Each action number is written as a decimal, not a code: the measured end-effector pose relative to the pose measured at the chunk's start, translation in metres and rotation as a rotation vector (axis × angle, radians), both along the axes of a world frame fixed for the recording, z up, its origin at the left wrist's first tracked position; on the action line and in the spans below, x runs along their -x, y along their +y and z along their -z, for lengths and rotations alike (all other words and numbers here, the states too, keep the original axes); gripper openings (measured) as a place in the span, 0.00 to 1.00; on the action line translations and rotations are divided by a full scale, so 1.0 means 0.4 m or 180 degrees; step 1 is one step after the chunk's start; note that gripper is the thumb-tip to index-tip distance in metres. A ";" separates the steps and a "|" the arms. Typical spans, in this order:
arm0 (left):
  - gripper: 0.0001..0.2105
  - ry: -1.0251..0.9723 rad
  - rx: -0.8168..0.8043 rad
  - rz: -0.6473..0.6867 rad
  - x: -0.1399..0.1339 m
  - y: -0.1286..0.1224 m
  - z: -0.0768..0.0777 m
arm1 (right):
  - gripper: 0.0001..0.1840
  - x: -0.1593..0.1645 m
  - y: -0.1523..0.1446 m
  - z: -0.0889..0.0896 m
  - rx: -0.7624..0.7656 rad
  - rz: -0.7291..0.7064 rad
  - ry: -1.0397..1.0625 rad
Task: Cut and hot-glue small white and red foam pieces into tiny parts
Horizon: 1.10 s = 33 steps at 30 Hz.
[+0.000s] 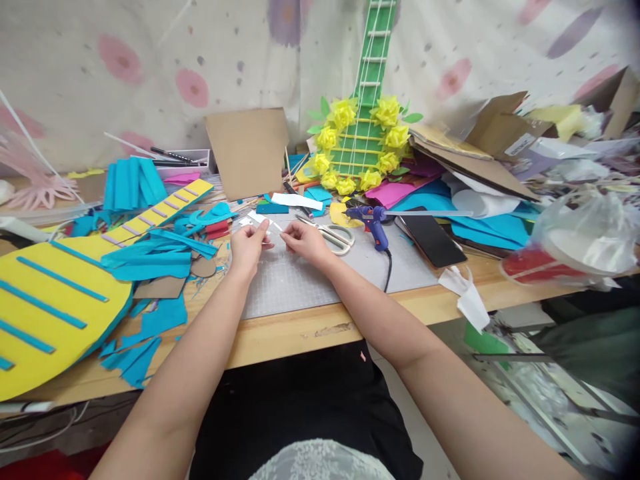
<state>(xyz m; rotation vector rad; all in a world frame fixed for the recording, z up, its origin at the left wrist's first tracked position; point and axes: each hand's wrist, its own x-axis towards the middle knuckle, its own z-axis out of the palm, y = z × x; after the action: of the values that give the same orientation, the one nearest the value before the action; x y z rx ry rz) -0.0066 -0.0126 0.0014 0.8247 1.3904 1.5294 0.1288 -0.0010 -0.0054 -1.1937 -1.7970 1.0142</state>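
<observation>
Grey mat (290, 293) nearest. Above it, our left hand (246, 250) pinches a white strip (277, 225); our right hand (307, 243) looks clamped on its far end. Over-pulling could tear it. Scissors (344, 235) just beyond: a sweep could snag them. Glue gun (375, 225) nozzle's by yellow paper (339, 215); drips, if hot, could stick.

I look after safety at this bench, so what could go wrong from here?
The thin white strip at the right hand looks slight and could slip or bend. The scissors lie close by that hand, which might knock them. The cord of the glue gun runs down towards the right forearm, which could snag it.
</observation>
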 end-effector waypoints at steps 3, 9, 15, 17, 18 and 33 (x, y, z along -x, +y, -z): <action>0.18 0.0032 0.0067 0.0186 -0.011 -0.003 0.002 | 0.08 0.003 -0.003 -0.001 -0.0145 0.0039 -0.0221; 0.17 0.0217 0.0089 0.0547 -0.019 -0.008 0.004 | 0.09 0.011 -0.006 -0.002 -0.0127 0.0046 -0.0310; 0.16 -0.0046 0.0041 0.0540 -0.017 -0.009 -0.004 | 0.07 0.014 0.000 0.006 0.0401 -0.0400 0.0629; 0.17 -0.0100 -0.0008 0.0469 -0.017 -0.009 -0.004 | 0.07 0.015 0.001 0.006 0.0449 -0.0492 0.0768; 0.17 -0.0100 -0.0046 0.0415 -0.018 -0.008 -0.003 | 0.07 0.015 0.001 0.006 0.0457 -0.0524 0.0801; 0.19 -0.0720 0.0057 0.0878 0.002 -0.013 -0.014 | 0.07 0.011 -0.001 -0.003 0.0656 -0.0429 0.1004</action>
<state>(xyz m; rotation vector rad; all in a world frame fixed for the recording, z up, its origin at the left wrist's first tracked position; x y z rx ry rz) -0.0076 -0.0176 0.0070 0.7713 1.0763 1.3485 0.1246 -0.0013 -0.0042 -0.9749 -1.5674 1.4096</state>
